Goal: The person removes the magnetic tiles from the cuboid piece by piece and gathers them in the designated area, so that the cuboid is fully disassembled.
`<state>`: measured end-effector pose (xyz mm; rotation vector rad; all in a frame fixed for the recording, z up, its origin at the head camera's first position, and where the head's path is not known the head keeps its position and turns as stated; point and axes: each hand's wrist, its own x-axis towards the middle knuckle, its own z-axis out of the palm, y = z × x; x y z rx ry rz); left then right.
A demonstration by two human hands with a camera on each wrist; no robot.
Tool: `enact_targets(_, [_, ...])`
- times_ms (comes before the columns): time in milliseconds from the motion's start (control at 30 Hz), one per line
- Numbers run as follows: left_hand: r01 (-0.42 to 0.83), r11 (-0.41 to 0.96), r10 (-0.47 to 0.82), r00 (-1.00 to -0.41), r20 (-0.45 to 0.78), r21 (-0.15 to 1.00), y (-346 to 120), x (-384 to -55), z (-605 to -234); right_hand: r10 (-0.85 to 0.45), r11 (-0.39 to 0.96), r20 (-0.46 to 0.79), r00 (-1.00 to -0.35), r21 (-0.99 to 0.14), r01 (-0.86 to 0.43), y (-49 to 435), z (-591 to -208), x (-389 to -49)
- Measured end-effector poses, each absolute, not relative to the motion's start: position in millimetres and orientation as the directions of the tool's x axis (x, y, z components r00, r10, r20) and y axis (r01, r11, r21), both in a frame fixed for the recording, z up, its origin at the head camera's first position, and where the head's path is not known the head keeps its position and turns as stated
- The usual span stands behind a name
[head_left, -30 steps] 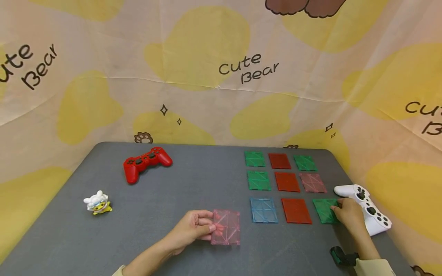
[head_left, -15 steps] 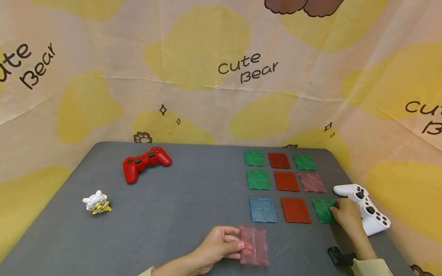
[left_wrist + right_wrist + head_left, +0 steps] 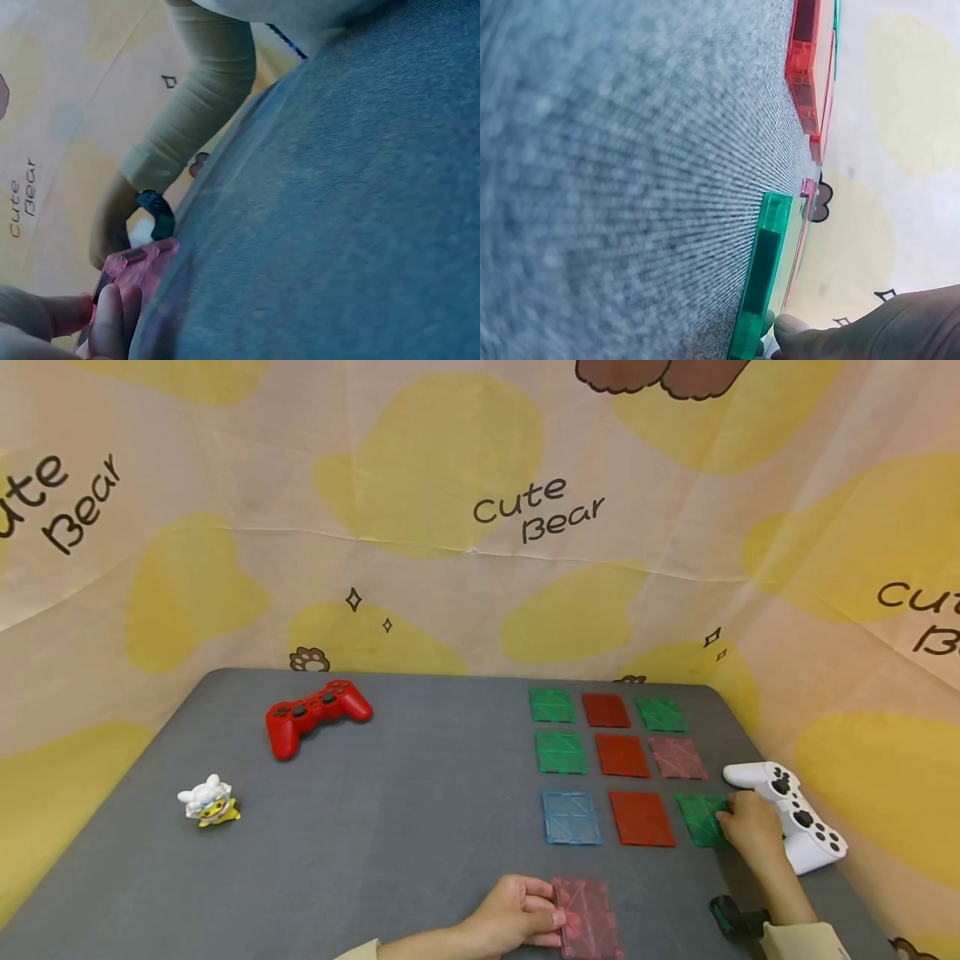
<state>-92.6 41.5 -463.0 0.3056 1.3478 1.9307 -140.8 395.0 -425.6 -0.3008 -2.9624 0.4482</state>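
My left hand pinches a clear pink square magnetic tile by its left edge, low over the front of the table. The left wrist view shows the thumb and fingers on either side of this pink tile. At the right, my right hand pinches the right edge of a green magnetic tile, which lies at the near right corner of a three-by-three layout. Its thumb shows at the green tile's edge in the right wrist view. Beside that tile lie a red tile and a blue tile.
Farther back in the layout are a pink tile and several green and red ones. A white game controller sits right beside my right hand. A red controller and a small white-and-yellow figurine stand on the left. Printed cloth hangs behind the table.
My left hand has carried the pink tile rightward and toward the near edge, below the layout. The right hand has stayed at the green tile.
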Motion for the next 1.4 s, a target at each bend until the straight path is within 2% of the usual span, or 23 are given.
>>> enact_targets(200, [-0.413,-0.172,0.725,-0.667,-0.169,0.894,38.2,-90.4,-470.3,0.222,0.934,0.098,-0.97,-0.306,0.183,394.5,-426.2,-138.4])
enact_targets(367, [-0.434,-0.163,0.745,-0.643,-0.177,0.886,36.2,-89.6,-462.9,0.216,0.934,0.105,-0.971,-0.313,0.174,393.5,-424.2,-138.8])
enact_targets(467, [-0.416,-0.159,0.795,-0.591,-0.134,0.895,33.1,-88.7,-453.2,0.213,0.934,0.103,-0.972,-0.314,0.171,391.9,-423.4,-139.6])
enact_targets(567, [-0.393,-0.17,0.859,-0.509,-0.059,0.904,29.7,-88.8,-442.3,0.21,0.936,0.1,-0.973,-0.309,0.17,390.5,-423.2,-140.3])
enact_targets(667, [-0.387,-0.156,0.892,-0.451,-0.039,0.909,25.9,-90.0,-433.3,0.21,0.937,0.1,-0.972,-0.303,0.172,389.6,-423.0,-141.4])
enact_targets(933, [-0.342,-0.163,0.917,-0.398,0.015,0.925,24.4,-92.0,-431.0,0.217,0.94,0.087,-0.972,-0.287,0.184,390.0,-423.0,-144.4])
enact_targets(1133, [-0.321,-0.164,0.907,-0.421,0.014,0.933,25.7,-90.3,-432.3,0.21,0.946,0.111,-0.971,-0.272,0.174,389.7,-423.8,-142.3])
enact_targets(1200, [-0.332,-0.142,0.895,-0.445,-0.022,0.933,25.2,-89.3,-431.6,0.21,0.947,0.122,-0.97,-0.27,0.171,388.7,-424.3,-140.8])
enact_targets(1300, [-0.283,-0.076,0.84,-0.535,-0.092,0.956,23.1,-89.6,-429.4,0.2,0.953,0.157,-0.967,-0.263,0.154,386.2,-424.7,-139.3])
enact_targets(1400, [-0.15,0.032,0.755,-0.645,-0.122,0.988,15.1,-99.4,-424.1,0.201,0.953,0.197,-0.96,-0.265,0.145,380.0,-422.6,-139.5])
